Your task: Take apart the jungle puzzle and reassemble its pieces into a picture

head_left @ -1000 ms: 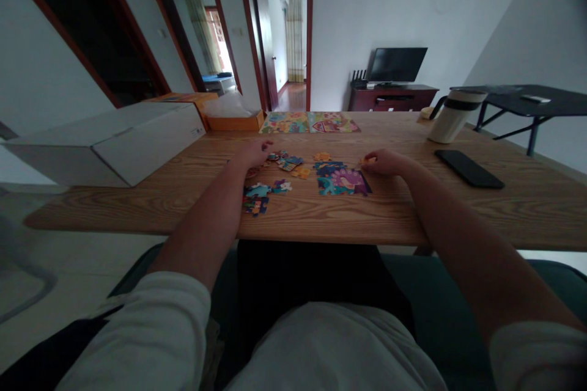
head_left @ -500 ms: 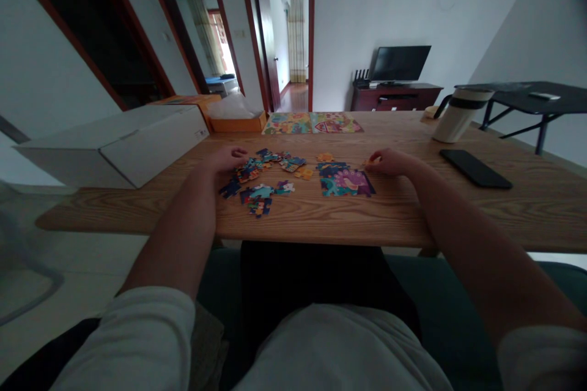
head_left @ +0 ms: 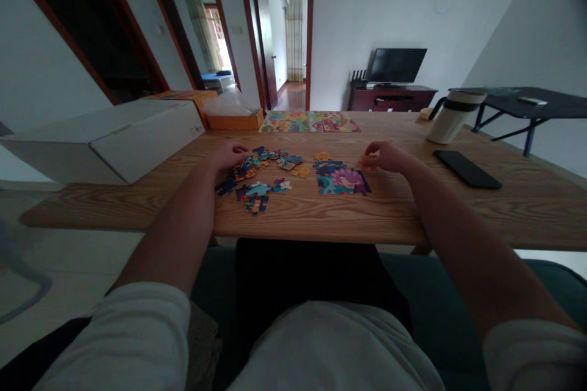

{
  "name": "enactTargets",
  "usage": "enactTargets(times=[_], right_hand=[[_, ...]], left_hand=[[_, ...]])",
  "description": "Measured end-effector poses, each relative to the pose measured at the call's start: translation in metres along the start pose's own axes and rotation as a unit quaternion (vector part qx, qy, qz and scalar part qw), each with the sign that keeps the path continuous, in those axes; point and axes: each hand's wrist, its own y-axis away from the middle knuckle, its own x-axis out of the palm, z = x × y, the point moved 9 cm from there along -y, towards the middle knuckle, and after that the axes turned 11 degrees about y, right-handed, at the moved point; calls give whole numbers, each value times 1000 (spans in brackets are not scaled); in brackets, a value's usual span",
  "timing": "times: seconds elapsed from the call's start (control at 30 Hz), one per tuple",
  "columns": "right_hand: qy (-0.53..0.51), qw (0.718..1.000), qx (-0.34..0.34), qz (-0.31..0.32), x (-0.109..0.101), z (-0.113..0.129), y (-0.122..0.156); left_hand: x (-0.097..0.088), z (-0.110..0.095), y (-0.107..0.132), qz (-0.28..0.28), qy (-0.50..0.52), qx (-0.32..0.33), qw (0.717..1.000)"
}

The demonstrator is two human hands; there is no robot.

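My right hand [head_left: 386, 157] pinches an orange puzzle piece [head_left: 367, 162] between thumb and fingers, just right of a partly joined puzzle [head_left: 342, 179]. That puzzle shows a pink and purple shape on dark blue and teal, and lies flat. An orange piece [head_left: 321, 156] sits along its upper left edge. My left hand [head_left: 227, 154] rests at the left side of a pile of loose puzzle pieces [head_left: 247, 168], its fingers loosely bent and slightly apart. Small joined pieces [head_left: 255, 195] lie nearer the table's front edge. Another orange piece [head_left: 301, 171] lies between pile and puzzle.
A colourful picture sheet [head_left: 308, 122] lies at the back of the wooden table [head_left: 293, 220]. On the left are a white box [head_left: 142, 134] and an orange open box [head_left: 233, 121] with clear plastic. To the right are a black phone [head_left: 466, 169] and a cream tumbler [head_left: 452, 121].
The view has shifted slightly. My right hand has turned a little, and more of the orange piece in its fingers shows. My left hand stays by the pile.
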Motion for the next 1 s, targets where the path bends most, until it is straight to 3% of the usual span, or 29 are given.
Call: enactTargets(times=[0.27, 0.57, 0.73, 0.9, 1.0], right_hand=[[-60, 998, -14, 33, 1, 5, 2], [-97, 993, -40, -55, -12, 8, 0], [-168, 982, -59, -63, -8, 12, -1], [-338, 935, -98, -42, -8, 20, 3], [-405, 907, -113, 1, -6, 27, 8]], left_hand=[[2, 0, 0, -6, 13, 0, 1000], [2, -1, 4, -5, 12, -13, 1000], [3, 0, 0, -1, 8, 3, 1000], [2, -2, 1, 3, 4, 7, 1000], [4, -1, 1, 8, 10, 1, 1000]])
